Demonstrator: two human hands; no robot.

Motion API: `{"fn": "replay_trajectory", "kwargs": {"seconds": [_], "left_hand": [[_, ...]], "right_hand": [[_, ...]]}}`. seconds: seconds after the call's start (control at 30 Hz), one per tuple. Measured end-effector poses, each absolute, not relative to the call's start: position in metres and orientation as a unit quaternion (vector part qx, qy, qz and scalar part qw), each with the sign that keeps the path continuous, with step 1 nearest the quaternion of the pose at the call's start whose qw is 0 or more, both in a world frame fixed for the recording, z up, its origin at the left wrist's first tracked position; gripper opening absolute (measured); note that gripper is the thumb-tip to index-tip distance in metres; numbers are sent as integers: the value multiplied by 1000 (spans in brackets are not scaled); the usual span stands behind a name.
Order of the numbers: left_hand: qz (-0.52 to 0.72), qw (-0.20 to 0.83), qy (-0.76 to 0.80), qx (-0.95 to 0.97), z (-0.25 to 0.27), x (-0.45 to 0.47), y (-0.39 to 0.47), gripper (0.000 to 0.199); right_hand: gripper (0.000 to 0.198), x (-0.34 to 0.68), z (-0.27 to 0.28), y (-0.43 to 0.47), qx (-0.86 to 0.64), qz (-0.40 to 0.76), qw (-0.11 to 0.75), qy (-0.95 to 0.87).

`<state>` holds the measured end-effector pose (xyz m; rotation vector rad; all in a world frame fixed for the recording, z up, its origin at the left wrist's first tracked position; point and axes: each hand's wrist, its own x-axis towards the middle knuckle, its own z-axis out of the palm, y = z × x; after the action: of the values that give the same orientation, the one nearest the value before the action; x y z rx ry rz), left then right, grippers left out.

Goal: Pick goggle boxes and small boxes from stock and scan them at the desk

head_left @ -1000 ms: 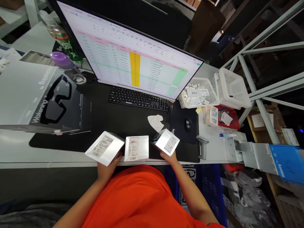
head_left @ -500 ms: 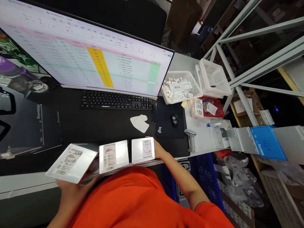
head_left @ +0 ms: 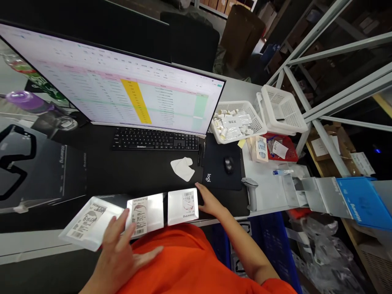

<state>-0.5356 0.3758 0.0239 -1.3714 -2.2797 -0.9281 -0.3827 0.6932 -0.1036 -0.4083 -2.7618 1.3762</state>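
Observation:
Three white boxes stand in a row along the desk's front edge, each with a printed label on its end. The left box (head_left: 105,218) is tilted, with handwriting over its label. The middle box (head_left: 154,212) and the right box (head_left: 177,208) show "Wakening" lettering. My left hand (head_left: 118,247) is open with fingers spread, its fingertips at the near corners of the left and middle boxes. My right hand (head_left: 211,202) lies against the right box's right side, fingers stretched out and partly hidden behind it. A white paper piece (head_left: 183,168) lies beyond the boxes.
A monitor (head_left: 171,98) and keyboard (head_left: 153,139) stand behind. On the right are a mouse (head_left: 228,165), a scanner (head_left: 251,192), a white basket (head_left: 257,130) of small items and a red tray (head_left: 290,153). Grey metal framing (head_left: 320,134) rises at the right.
My left hand has come up from below the left box, moving right, with its fingers now spread before the left and middle boxes. My right hand stays beside the right box. The view has shifted slightly.

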Motion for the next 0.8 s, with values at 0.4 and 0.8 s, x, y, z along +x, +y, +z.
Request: {"fn": "replay_trajectory", "kwargs": {"seconds": [0.4, 0.8], "left_hand": [[-223, 69, -769, -595, 28, -530, 412, 65], [-161, 90, -816, -547, 14, -513, 420, 72]], "right_hand": [[67, -386, -127, 844, -399, 175, 201, -877], [60, -397, -171, 851, -374, 28, 259, -890]]}}
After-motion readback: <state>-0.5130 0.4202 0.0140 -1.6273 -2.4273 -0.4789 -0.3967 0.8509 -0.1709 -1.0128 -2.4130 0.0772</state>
